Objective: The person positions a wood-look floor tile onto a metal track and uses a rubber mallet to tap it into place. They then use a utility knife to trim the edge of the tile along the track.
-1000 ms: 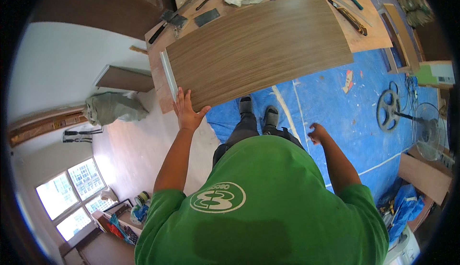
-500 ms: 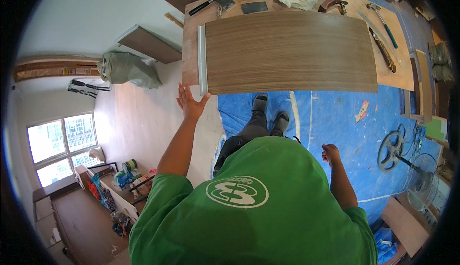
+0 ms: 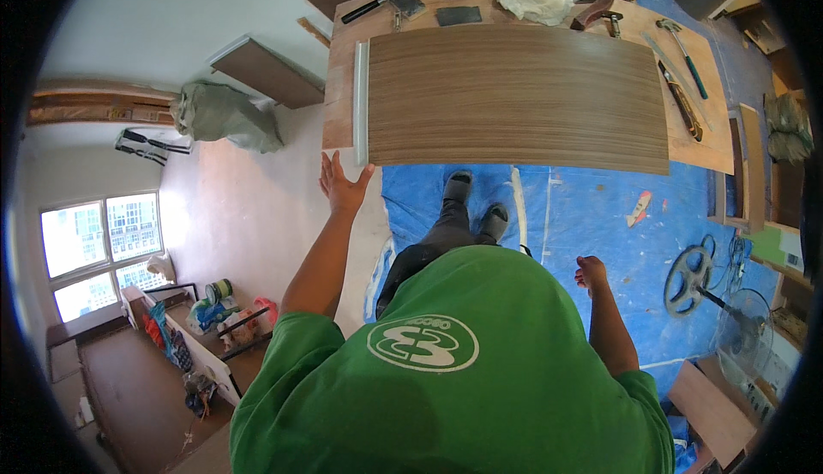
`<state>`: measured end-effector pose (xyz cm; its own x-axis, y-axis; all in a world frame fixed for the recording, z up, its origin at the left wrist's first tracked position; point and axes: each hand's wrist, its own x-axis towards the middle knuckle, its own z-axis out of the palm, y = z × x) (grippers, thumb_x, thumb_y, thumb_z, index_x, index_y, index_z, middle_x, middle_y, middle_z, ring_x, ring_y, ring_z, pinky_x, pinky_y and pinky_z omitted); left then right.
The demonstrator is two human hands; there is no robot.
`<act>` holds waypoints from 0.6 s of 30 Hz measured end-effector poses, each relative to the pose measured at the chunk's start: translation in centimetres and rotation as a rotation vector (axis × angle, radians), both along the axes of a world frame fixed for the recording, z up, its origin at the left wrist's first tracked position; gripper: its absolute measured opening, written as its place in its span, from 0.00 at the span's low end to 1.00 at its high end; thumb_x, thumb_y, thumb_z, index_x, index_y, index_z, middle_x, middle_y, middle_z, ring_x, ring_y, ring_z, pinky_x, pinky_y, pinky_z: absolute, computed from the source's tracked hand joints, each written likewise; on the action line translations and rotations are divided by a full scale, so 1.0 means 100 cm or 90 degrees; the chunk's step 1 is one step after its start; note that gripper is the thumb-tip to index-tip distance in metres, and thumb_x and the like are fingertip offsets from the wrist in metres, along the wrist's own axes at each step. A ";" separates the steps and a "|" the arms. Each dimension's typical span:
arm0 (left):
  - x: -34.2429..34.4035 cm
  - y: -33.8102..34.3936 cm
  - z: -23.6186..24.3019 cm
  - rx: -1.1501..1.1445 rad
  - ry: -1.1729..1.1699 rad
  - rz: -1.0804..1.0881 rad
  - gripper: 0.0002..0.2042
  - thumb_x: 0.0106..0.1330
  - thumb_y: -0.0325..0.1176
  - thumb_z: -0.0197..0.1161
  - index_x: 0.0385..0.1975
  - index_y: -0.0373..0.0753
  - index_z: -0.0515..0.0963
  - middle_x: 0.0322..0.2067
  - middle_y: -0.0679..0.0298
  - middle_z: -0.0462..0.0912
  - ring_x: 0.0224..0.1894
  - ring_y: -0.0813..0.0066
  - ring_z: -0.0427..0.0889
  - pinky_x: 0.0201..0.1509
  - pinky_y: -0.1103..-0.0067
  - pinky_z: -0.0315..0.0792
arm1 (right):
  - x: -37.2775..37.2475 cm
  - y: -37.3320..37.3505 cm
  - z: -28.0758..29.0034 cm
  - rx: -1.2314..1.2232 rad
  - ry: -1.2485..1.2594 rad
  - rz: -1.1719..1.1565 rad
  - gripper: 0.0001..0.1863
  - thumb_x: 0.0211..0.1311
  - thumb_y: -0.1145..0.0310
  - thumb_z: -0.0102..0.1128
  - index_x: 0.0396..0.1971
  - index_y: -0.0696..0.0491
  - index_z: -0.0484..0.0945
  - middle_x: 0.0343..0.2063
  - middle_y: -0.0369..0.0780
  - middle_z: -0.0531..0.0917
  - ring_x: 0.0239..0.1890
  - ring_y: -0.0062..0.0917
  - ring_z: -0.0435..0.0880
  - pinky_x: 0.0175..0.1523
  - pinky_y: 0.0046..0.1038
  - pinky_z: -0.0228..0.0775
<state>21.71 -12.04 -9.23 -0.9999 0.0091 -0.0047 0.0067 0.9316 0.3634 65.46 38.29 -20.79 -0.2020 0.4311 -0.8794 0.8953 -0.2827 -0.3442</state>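
A brown wood-grain panel [image 3: 514,97] lies flat on the workbench, its near edge overhanging the bench. A pale, light-grey edge strip [image 3: 361,101] runs along the panel's left end. My left hand [image 3: 345,184] is at the near left corner with its fingers spread; its thumb appears to touch the end of the strip. My right hand [image 3: 591,274] hangs at my right side, over the floor sheet, away from the panel. Its fingers are curled closed, and I cannot see whether anything is inside them.
On the wooden bench [image 3: 716,144] lie a hammer [image 3: 683,56], a handsaw [image 3: 680,103], a white cloth [image 3: 533,1] and a flat dark plate [image 3: 459,15]. Blue sheeting [image 3: 591,320] covers the floor. A fan [image 3: 744,324] stands at right. A covered bundle [image 3: 223,116] lies at left.
The whole view has shifted slightly. My left hand stays at the panel's corner, and my right hand remains curled at my side. The panel has not visibly moved on the bench.
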 end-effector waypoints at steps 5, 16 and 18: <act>-0.008 0.002 -0.020 0.043 0.137 -0.106 0.50 0.53 0.66 0.73 0.72 0.43 0.64 0.74 0.49 0.59 0.79 0.51 0.51 0.76 0.46 0.45 | 0.023 0.005 -0.019 0.038 0.044 0.022 0.17 0.66 0.53 0.63 0.37 0.54 0.79 0.20 0.40 0.81 0.19 0.29 0.81 0.23 0.34 0.76; 0.046 0.066 0.030 -0.212 0.007 -0.460 0.38 0.71 0.50 0.58 0.78 0.44 0.54 0.80 0.59 0.48 0.82 0.59 0.43 0.82 0.53 0.32 | 0.010 -0.024 0.007 0.031 0.013 0.022 0.19 0.68 0.53 0.63 0.32 0.57 0.79 0.21 0.41 0.82 0.20 0.30 0.81 0.25 0.35 0.76; 0.055 0.070 0.026 -0.191 0.009 -0.463 0.41 0.70 0.50 0.58 0.79 0.41 0.50 0.80 0.56 0.45 0.82 0.57 0.41 0.82 0.54 0.32 | 0.012 -0.026 0.005 0.018 0.009 0.024 0.18 0.69 0.53 0.63 0.35 0.56 0.79 0.22 0.41 0.82 0.21 0.29 0.81 0.26 0.34 0.76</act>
<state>27.23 -5.06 -6.63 -0.7432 0.6617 -0.0985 0.6553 0.7497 0.0924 66.70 35.74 -20.26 -0.2312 0.4478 -0.8637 0.8997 -0.2394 -0.3649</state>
